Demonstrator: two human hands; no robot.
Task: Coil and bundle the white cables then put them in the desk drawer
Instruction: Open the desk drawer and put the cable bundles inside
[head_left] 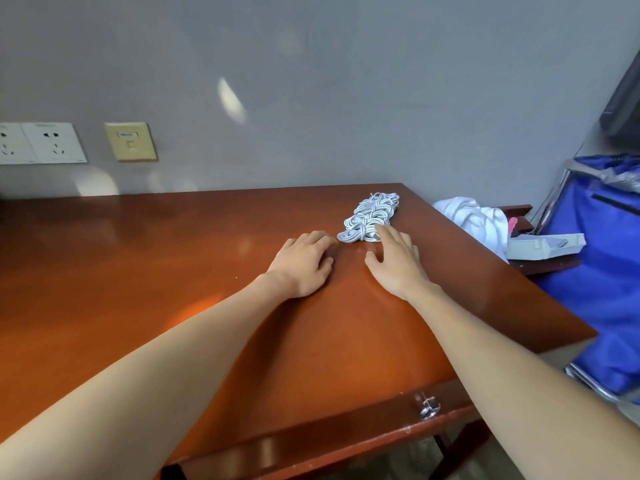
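A heap of white cables lies on the reddish-brown desk, near its far right corner. Several look coiled and tied into small bundles. My left hand rests palm down on the desk just left of the nearest bundle, fingers loosely bent and holding nothing. My right hand lies flat with straight fingers, its fingertips touching the near edge of the heap. The desk drawer sits closed under the front edge, with a metal knob.
Wall sockets and a beige wall plate sit on the grey wall at left. Right of the desk stand a blue cart, white cloth and a grey tray on a low shelf.
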